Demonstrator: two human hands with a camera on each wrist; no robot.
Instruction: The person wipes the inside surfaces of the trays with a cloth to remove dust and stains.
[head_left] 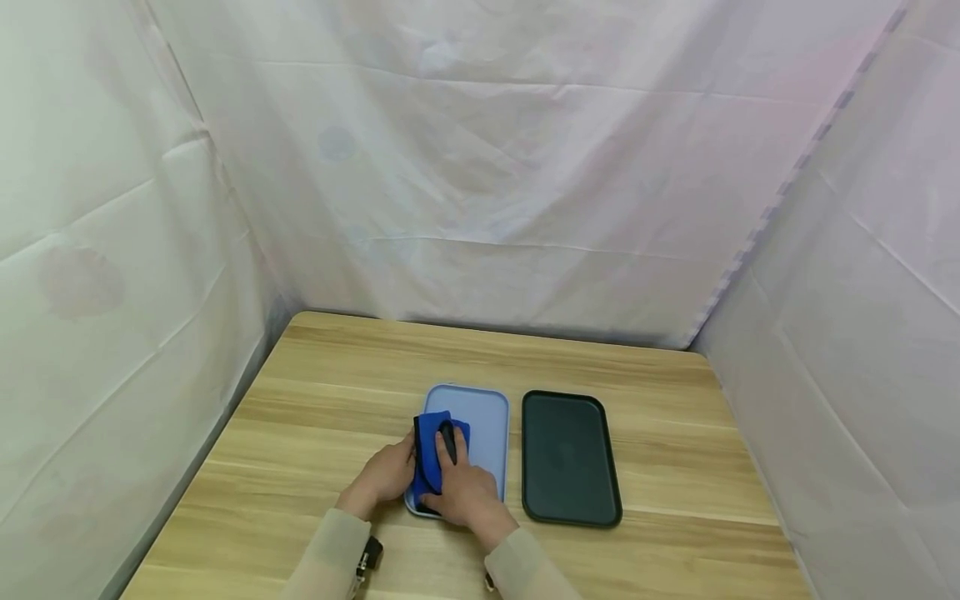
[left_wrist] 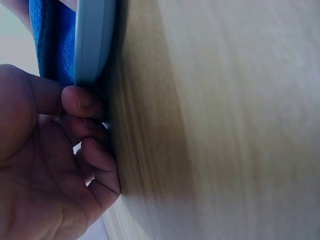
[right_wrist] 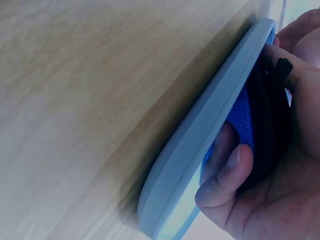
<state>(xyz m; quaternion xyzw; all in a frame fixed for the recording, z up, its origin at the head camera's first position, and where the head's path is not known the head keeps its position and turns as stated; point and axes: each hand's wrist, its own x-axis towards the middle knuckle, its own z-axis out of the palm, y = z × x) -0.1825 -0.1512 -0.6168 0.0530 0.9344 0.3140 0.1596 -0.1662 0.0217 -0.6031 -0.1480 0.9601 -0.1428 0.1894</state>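
On the table lies a light blue tray (head_left: 480,408). A folded blue cloth (head_left: 424,442) with black edging lies over its left side, and a dark rounded piece (head_left: 447,432) shows on top. My right hand (head_left: 467,492) grips the cloth from above, its fingers over the dark piece. The right wrist view shows a small black tab (right_wrist: 284,69) by the palm and a curled digit (right_wrist: 232,172) beside the cloth. At the left rim, my left hand (head_left: 390,471) holds the tray edge with bent fingers (left_wrist: 97,155). Its contact with the cloth is partly hidden.
A dark green tray (head_left: 567,454) lies just right of the light blue one, with a narrow gap between. The wood-grain table (head_left: 330,367) has pale curtains (head_left: 480,183) behind it and at both sides.
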